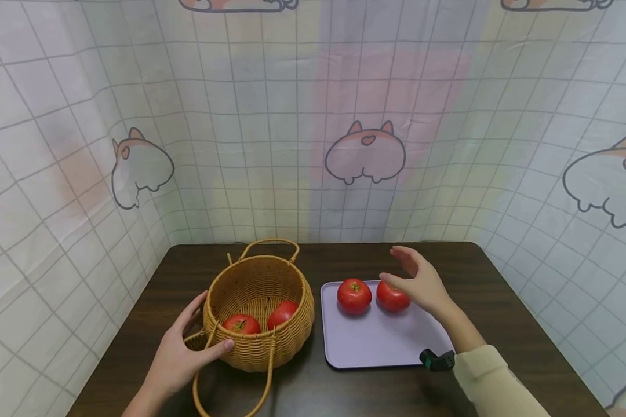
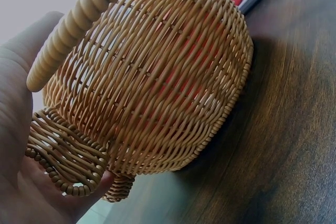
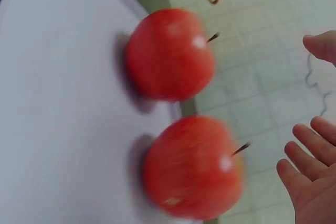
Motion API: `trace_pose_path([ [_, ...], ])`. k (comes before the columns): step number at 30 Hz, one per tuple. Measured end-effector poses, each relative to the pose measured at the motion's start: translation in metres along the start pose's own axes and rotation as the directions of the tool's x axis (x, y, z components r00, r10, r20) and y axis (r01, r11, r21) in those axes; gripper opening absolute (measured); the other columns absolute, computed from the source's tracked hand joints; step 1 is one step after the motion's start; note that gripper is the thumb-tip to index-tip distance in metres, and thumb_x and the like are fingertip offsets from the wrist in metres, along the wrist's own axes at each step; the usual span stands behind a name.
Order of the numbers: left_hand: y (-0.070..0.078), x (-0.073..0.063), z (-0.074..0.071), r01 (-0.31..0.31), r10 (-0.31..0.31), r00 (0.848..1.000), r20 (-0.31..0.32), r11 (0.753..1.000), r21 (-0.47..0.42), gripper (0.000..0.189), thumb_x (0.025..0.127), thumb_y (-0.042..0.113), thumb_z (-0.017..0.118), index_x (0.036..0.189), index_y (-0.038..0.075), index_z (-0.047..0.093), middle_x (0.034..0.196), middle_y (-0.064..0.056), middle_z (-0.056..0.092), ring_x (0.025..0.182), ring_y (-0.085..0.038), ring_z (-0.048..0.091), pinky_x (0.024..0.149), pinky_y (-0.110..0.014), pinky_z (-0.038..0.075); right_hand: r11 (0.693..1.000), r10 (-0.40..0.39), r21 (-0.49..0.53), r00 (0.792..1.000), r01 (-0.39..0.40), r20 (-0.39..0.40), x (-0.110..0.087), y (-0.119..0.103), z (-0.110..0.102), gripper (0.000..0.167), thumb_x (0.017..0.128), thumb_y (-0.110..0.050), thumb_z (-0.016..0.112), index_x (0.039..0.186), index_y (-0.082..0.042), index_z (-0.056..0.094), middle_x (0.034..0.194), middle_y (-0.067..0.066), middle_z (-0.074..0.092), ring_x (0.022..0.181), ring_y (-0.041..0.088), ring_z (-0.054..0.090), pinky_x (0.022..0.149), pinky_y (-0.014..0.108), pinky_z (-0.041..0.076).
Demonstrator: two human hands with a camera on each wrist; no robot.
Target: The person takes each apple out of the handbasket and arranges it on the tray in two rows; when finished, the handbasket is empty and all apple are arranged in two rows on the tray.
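A round wicker basket (image 1: 296, 341) stands on the left side of the dark table, with two red apples (image 1: 242, 324) inside. My left hand (image 1: 179, 353) holds it by its left side, the thumb at the front rim and the fingers spread round the back. In the left wrist view the palm lies against the woven wall (image 2: 142, 77). Two more apples (image 1: 354, 296) sit side by side on a lilac tray (image 1: 375, 341). Over the right-hand apple (image 3: 194, 169) my right hand (image 1: 419, 284) hovers, thumb and fingers apart and nothing between them.
One long basket handle (image 1: 269, 376) hangs down at the front, and another (image 1: 270, 240) stands up behind the rim. A black wrist device (image 1: 437, 360) shows below my right forearm. A gridded cloth (image 1: 271, 145) with cartoon animals surrounds the table.
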State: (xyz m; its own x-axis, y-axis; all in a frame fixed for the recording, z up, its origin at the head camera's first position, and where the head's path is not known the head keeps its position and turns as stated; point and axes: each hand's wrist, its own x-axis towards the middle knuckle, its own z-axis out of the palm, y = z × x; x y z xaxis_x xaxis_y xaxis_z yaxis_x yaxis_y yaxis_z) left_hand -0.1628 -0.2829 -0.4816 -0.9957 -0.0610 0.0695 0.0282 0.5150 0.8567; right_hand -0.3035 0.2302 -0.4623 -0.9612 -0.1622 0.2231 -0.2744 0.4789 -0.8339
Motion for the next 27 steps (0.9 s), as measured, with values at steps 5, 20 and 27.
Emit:
trace_pose_path([
  [5, 0.001, 0.002, 0.001, -0.008, 0.008, 1.000, 0.001, 1.000, 0.005, 0.110, 0.091, 0.046, 0.093, 0.178, 0.033, 0.027, 0.177, -0.016, 0.041, 0.155, -0.050, 0.050, 0.108, -0.058, 0.061, 0.999, -0.043, -0.009, 0.999, 0.043, 0.021, 0.010, -0.027, -0.002, 0.082, 0.100, -0.038, 0.086, 0.166, -0.011, 0.046, 0.170, 0.013, 0.053, 0.162, 0.041, 0.047, 0.131, 0.061, 0.039],
  [20, 0.000, 0.004, 0.003, -0.024, 0.024, 1.000, 0.002, 1.000, 0.015, 0.108, 0.092, 0.047, 0.093, 0.177, 0.040, 0.026, 0.178, -0.014, 0.039, 0.157, -0.049, 0.047, 0.112, -0.066, 0.056, 0.982, -0.190, 0.046, 0.973, 0.185, 0.131, 0.041, -0.103, 0.016, 0.080, 0.094, -0.039, 0.092, 0.162, -0.023, 0.053, 0.166, 0.001, 0.057, 0.158, 0.026, 0.052, 0.133, 0.053, 0.041],
  [27, -0.003, 0.002, 0.001, -0.019, 0.019, 1.000, 0.005, 1.000, 0.016, 0.107, 0.092, 0.047, 0.093, 0.176, 0.046, 0.025, 0.179, -0.012, 0.038, 0.160, -0.047, 0.044, 0.116, -0.066, 0.054, 0.961, -0.275, 0.088, 0.941, 0.263, 0.198, 0.054, -0.138, 0.039, 0.079, 0.091, -0.038, 0.095, 0.159, -0.024, 0.056, 0.160, -0.006, 0.060, 0.155, 0.018, 0.054, 0.132, 0.045, 0.043],
])
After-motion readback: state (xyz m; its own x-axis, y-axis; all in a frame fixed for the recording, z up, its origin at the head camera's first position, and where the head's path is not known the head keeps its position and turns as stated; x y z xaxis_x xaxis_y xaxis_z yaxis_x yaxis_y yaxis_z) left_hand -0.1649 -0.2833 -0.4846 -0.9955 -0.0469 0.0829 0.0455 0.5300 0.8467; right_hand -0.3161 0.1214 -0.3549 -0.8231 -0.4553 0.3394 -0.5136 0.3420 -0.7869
